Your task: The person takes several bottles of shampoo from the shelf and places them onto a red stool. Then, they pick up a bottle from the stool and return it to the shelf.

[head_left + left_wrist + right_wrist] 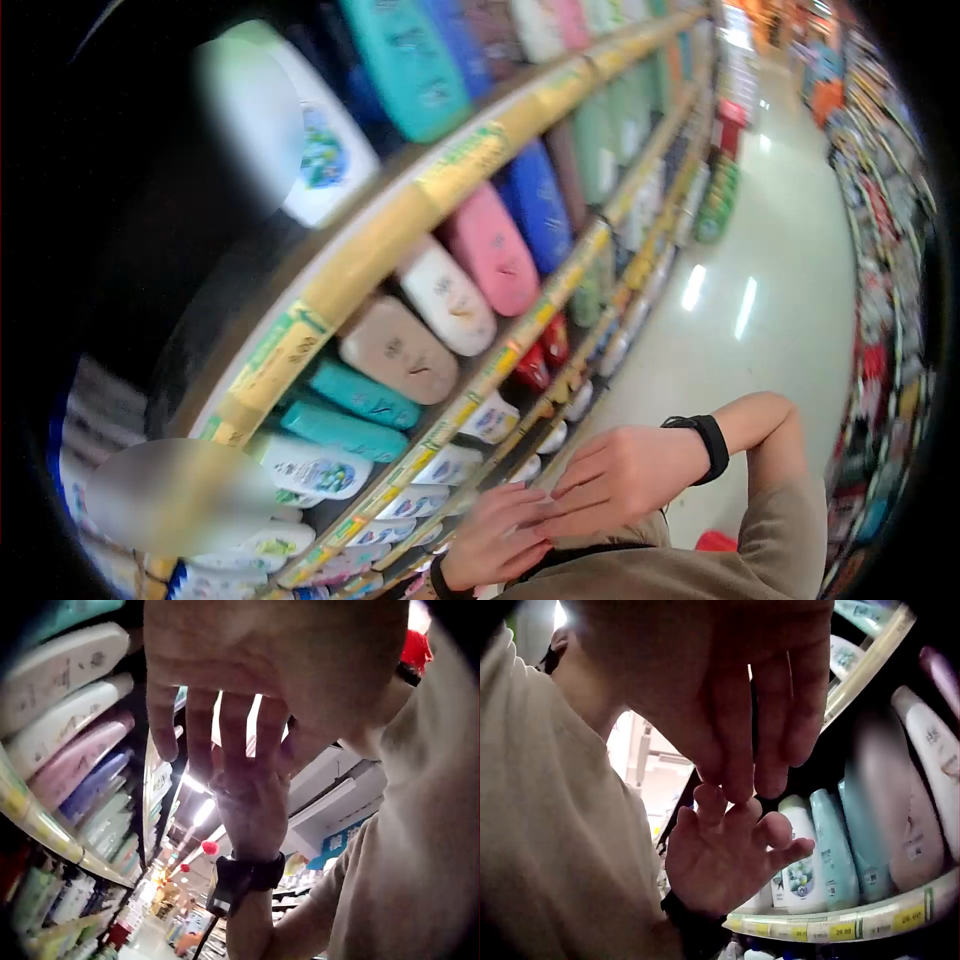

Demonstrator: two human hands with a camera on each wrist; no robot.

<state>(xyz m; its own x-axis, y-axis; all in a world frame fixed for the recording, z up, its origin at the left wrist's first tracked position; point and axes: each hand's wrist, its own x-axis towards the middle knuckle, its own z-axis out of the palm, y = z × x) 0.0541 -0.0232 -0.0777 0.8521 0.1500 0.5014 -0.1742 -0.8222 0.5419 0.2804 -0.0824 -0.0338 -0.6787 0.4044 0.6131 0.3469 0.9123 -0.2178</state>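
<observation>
Both hands are held together in front of the body, with nothing seen in either. In the head view the left hand (495, 535) is at the bottom centre, and the right hand (630, 475) lies partly over its fingers. The left wrist view has the left hand (277, 667) large at the top, its fingers spread apart and overlapping the right hand (253, 810). From the right wrist view, the right hand (735, 690) points its fingers down to the fingertips of the left hand (720, 855), whose palm shows with fingers slightly bent. Black bands circle both wrists.
Shelves with yellow price strips (350, 270) run along the left, holding pink (492, 250), white (447, 295), teal (405, 65) and blue bottles (542, 205). A pale shiny aisle floor (745, 290) stretches ahead. More packed shelves (875, 300) line the right.
</observation>
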